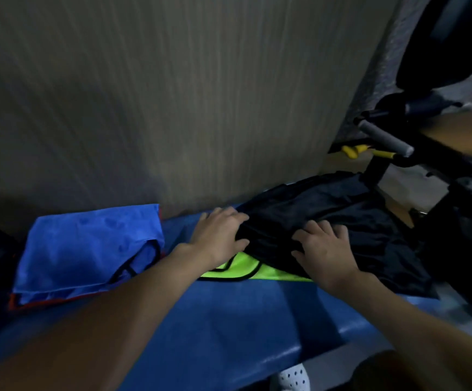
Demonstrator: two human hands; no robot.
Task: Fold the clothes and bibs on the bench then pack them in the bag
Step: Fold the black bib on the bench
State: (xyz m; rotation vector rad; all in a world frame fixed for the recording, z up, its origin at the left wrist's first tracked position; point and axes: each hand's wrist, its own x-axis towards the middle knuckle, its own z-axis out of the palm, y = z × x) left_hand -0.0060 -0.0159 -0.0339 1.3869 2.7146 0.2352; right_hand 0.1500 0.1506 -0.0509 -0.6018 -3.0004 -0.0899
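My left hand (220, 235) and right hand (325, 249) both lie open, fingers spread, pressing down on a black garment (350, 218). It is dark and crumpled, bunched under my palms and trailing off to the right of my hands on the blue surface (229, 320). A neon yellow bib (253, 270) with black trim peeks out beneath my hands. A folded blue bib (88, 249) lies left of my left hand.
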